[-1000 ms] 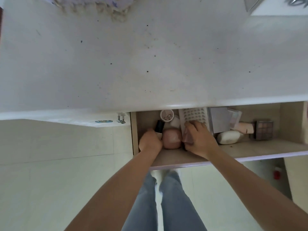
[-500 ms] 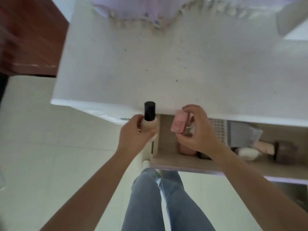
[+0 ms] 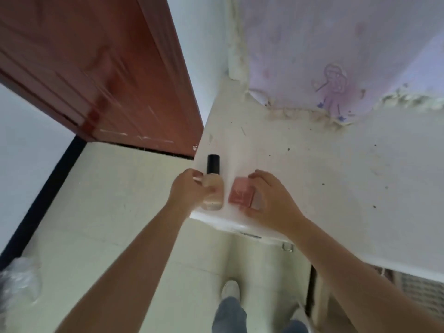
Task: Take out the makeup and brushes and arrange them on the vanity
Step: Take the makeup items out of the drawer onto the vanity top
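**Bottle and compact at the vanity's near-left corner**

The foundation bottle (image 3: 212,188), black cap pointing away, sits at the vanity top's (image 3: 336,179) near-left corner. Your left hand (image 3: 186,192) grips its body. Just to its right, your right hand (image 3: 274,200) pinches the pink compact (image 3: 241,193) against the surface. A brown door (image 3: 96,68) stands far left.
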A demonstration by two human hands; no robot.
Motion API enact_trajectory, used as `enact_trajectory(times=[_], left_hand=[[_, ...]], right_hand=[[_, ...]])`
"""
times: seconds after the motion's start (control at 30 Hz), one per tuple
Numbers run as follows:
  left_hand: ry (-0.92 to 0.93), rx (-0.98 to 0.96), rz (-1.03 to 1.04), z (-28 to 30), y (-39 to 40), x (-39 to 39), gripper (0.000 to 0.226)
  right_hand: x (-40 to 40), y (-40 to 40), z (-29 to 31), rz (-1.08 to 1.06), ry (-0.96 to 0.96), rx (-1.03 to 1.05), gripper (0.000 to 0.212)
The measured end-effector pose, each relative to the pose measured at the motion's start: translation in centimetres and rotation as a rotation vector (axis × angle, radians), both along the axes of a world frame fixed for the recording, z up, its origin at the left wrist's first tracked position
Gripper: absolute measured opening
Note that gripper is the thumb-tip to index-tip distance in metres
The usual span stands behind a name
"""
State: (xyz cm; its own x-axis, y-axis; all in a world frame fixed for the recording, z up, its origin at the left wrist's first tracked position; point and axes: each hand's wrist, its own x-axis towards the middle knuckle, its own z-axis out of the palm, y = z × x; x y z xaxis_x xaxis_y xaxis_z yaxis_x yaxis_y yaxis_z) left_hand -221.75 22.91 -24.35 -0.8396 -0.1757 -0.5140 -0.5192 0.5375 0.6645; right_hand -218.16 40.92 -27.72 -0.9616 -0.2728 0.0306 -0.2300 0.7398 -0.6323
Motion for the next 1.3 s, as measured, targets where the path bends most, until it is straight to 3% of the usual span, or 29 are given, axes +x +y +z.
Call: enact_trajectory(times=[0.1, 0.37, 0.53, 0.67, 0.77, 0.83, 0.9, 1.0, 1.13, 1.3], left_hand=[[0.033, -0.02, -0.094, -0.6, -1.0, -0.7, 0.035], [0.285, -0.207, -0.262, -0.7, -1.6, 1.0, 0.038], [0.66, -0.471, -0.563, -0.1, 0.4, 4.2, 0.026], [0.918, -0.33, -0.697, -1.8, 5.9, 9.5, 0.023], [0.876, -0.134, -0.873, -4.1, 11.7, 14.4, 0.023], [0.697, -0.102, -1.034, -5.7, 15.9, 17.3, 0.02], [0.458, -0.169, -1.148, -7.1, 20.2, 19.2, 0.028], [0.16, -0.307, -1.153, -9.6, 25.4, 20.0, 0.052], [0.145, -0.418, -1.07, -12.1, 29.9, 19.2, 0.053], [0.155, -0.501, -1.065, -13.6, 31.0, 18.5, 0.052]], right_hand=[[-0.5, -0.6, -0.6, 0.004, -0.017, 0.121, 0.05], [0.8, -0.8, -1.0, -0.047, -0.003, 0.073, 0.046], [2.4, 0.5, 0.9, -0.071, -0.031, 0.037, 0.05], [8.8, 5.8, 1.3, -0.339, 0.183, 0.066, 0.026], [16.1, 11.3, 0.3, -0.49, 0.155, 0.091, 0.026], [20.3, 15.2, -1.0, -0.531, 0.042, 0.144, 0.019], [22.8, 18.6, -2.6, -0.55, -0.114, 0.251, 0.018], [23.7, 22.4, -5.0, -0.592, -0.365, 0.377, 0.045], [22.9, 25.2, -7.3, -0.755, -0.547, 0.523, 0.081], [22.9, 25.8, -8.4, -0.916, -0.593, 0.429, 0.09]])
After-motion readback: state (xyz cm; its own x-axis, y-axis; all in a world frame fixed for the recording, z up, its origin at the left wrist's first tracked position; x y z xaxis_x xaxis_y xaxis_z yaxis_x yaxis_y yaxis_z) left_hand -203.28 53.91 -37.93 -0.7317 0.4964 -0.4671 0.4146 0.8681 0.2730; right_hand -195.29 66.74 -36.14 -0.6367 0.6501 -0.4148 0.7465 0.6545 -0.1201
